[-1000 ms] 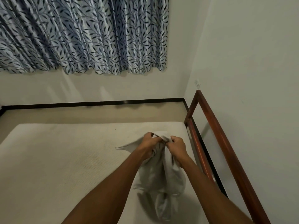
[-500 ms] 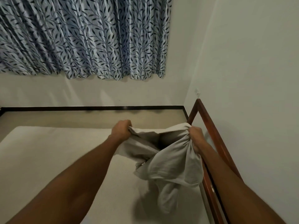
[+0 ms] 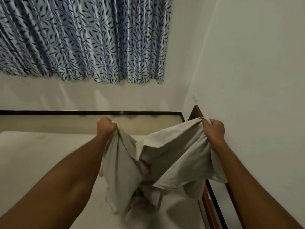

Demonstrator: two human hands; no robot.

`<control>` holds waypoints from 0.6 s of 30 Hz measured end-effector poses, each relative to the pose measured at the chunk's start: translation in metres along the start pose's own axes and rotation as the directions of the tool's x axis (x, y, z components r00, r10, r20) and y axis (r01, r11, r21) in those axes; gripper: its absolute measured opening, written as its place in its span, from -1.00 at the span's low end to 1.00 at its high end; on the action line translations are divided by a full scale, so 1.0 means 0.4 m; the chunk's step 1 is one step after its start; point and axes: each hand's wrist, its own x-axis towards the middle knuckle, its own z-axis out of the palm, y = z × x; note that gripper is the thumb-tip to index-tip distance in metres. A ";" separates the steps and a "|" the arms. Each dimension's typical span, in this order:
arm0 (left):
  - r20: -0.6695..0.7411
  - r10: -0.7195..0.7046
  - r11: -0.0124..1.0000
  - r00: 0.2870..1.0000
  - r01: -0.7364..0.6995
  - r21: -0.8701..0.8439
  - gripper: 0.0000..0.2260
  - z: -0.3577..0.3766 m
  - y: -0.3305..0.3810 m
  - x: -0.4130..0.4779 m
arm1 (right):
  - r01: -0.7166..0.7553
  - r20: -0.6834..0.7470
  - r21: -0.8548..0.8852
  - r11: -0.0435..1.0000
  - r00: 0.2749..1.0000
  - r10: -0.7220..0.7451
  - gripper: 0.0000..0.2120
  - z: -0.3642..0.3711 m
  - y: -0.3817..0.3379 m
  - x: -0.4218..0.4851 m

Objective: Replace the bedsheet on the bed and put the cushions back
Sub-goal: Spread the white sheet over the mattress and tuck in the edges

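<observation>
step: opening out the bedsheet (image 3: 165,159) | left grip (image 3: 106,128) and right grip (image 3: 214,129) each clenched on its bunched edge, apart, cloth hanging over the bare mattress (image 3: 41,154) | advice: find true corners, spread wider, avoid the wooden rail (image 3: 208,197)

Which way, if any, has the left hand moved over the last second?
Yes. The left hand has moved left, away from the bed rail, and forward to the mattress's far edge, gripping the sheet.
</observation>
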 end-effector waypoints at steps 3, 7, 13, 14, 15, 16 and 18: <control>-0.059 0.059 0.970 0.997 -0.071 -0.231 -0.82 0.022 0.067 -0.013 | 0.039 0.010 -0.010 0.999 0.999 -0.038 -0.69 0.006 -0.012 -0.004; -0.078 0.088 0.898 0.993 -0.113 -0.425 -0.80 0.025 0.153 0.016 | 0.093 -0.031 -0.012 0.996 0.995 -0.094 -0.78 -0.001 -0.022 0.000; 0.001 0.069 0.844 0.998 -0.058 -0.533 -0.76 0.035 0.282 0.078 | 0.144 -0.089 0.065 0.988 0.986 -0.138 -0.76 -0.025 -0.038 -0.003; 0.024 0.069 0.813 0.997 -0.043 -0.581 -0.73 0.038 0.307 0.087 | 0.162 -0.105 0.074 0.984 0.982 -0.154 -0.78 -0.029 -0.041 -0.006; 0.048 0.077 0.770 0.996 -0.029 -0.637 -0.69 0.042 0.336 0.092 | 0.174 -0.121 0.085 0.981 0.979 -0.163 -0.80 -0.035 -0.042 -0.006; 0.073 0.092 0.719 0.993 -0.016 -0.694 -0.67 0.043 0.365 0.095 | 0.183 -0.130 0.102 0.978 0.977 -0.169 -0.83 -0.038 -0.044 -0.009; 0.097 0.164 0.597 0.982 -0.021 -0.802 -0.70 0.039 0.421 0.088 | 0.196 -0.147 0.139 0.971 0.973 -0.176 -0.88 -0.043 -0.048 -0.011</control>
